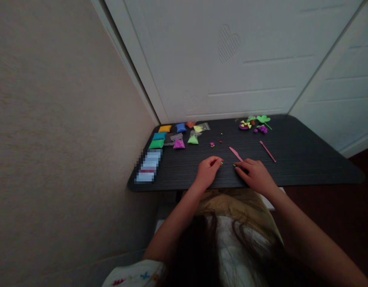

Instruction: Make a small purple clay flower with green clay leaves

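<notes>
My left hand [207, 172] is closed just above the table's near edge, thumb and forefinger pinched together on a tiny green piece of clay [222, 162]. To its right, my right hand [254, 173] rests on the tabletop with its fingers apart. Its forefinger tip touches another small green clay bit [234, 165]. A pink plastic clay knife [235, 153] lies just beyond that hand, partly covered by its fingers. Farther right is a thin pink modelling stick [268, 151]. Ahead of my left hand sits a small pink and yellow clay piece [212, 144], with a red crumb [220, 142] beside it.
Several bags of coloured clay, including a magenta one [179, 143] and an orange one [165, 128], lie at the back left. A blurred-out phone-like rectangle [149, 165] is at the left edge. Finished-looking clay shapes, among them a green clover [263, 119] and purple balls [262, 129], stand back right.
</notes>
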Tool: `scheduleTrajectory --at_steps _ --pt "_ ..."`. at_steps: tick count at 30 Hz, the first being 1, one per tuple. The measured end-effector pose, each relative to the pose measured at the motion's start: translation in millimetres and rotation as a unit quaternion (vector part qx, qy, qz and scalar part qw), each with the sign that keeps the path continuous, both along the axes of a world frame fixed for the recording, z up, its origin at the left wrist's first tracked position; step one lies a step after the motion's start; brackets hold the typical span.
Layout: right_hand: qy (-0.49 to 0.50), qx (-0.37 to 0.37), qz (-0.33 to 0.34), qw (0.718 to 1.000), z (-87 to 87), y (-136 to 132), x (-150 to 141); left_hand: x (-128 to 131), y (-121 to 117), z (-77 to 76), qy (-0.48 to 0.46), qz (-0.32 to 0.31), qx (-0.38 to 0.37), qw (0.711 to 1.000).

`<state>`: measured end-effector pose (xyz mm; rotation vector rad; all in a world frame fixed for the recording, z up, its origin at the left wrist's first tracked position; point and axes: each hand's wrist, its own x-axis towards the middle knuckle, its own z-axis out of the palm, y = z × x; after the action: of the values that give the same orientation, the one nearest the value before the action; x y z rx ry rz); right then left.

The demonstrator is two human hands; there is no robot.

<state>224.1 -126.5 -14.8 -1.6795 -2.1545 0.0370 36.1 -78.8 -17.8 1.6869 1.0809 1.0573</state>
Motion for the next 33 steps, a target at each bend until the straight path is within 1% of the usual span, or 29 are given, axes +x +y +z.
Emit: scheduleTrajectory --at_steps 9,19,27,33 --pt "0.004 0.002 -0.003 1.000 -1.6 0.2 0.1 0.7 -0.8 3.0 0.000 0.000 0.000 1.000" --pt "0.009 0.002 0.000 1.000 -1.9 0.6 0.6 0.4 -0.5 0.6 -0.002 -0.001 -0.002 1.000" --pt "0.011 -0.001 0.024 1.000 0.1 -1.4 1.0 0.9 0.7 0.2 -0.001 -0.003 -0.002 1.000" --pt "0.015 0.006 0.002 1.000 -1.5 -0.5 0.7 0.4 -0.1 0.6 0.005 -0.001 -0.001 1.000"
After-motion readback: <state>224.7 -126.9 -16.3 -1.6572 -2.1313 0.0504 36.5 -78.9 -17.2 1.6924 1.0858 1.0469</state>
